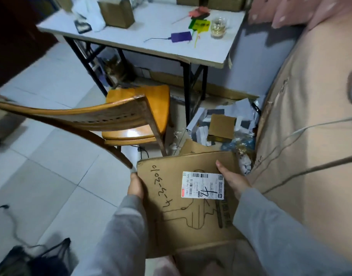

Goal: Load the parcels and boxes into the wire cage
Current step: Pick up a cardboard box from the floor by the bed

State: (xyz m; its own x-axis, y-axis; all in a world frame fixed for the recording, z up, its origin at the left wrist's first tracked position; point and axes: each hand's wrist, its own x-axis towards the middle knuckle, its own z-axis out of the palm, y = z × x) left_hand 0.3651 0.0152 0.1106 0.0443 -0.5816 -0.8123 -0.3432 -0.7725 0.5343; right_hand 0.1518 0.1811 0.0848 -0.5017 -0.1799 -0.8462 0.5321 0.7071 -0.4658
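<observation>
Cardboard box gripped by left hand, right hand flat on top, tiled floor, wooden chair, white table.

Left of the left hand the tiled floor lies open, crossed only by a dark cable near the bottom corner. Just ahead of that hand a wooden chair blocks the way, its backrest tilted close to the cardboard box held by both hands. Ahead of the right hand, paper scraps and cardboard pieces clutter the floor in front of the desk legs. Right of the right hand a cardboard-covered bed closes off that side.
</observation>
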